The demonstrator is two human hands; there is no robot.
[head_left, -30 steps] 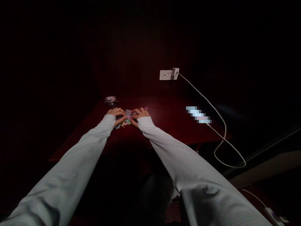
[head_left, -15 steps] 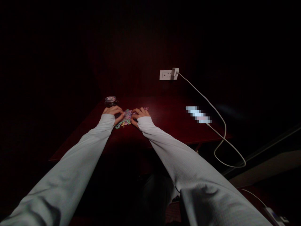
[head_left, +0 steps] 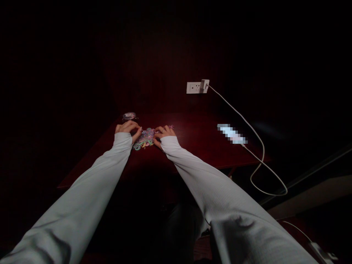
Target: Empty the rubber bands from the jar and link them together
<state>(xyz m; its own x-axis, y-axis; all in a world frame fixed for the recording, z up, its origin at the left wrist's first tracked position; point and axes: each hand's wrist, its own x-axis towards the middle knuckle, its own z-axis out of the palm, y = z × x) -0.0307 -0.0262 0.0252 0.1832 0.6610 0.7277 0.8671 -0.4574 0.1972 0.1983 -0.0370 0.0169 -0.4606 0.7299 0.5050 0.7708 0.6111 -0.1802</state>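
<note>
A heap of small pastel-coloured rings and bits [head_left: 143,138] lies on a dark red wooden table [head_left: 198,146]. My left hand [head_left: 127,128] is at the heap's left edge, fingers curled, just in front of a small round jar with a pale lid [head_left: 129,116]. My right hand [head_left: 163,134] rests on the heap's right edge with its fingers bent down onto the pieces. Both arms wear pale long sleeves. The room is very dark, so whatever the fingers pinch is too small to make out.
A white wall socket [head_left: 194,87] with a charger plugged in sits behind the table. Its white cable [head_left: 255,154] runs down over the table's right edge to a blurred flat device [head_left: 231,134]. Another cable lies bottom right.
My left hand has drawn back to the left, away from the heap and toward the jar. The right hand has stayed where it was.
</note>
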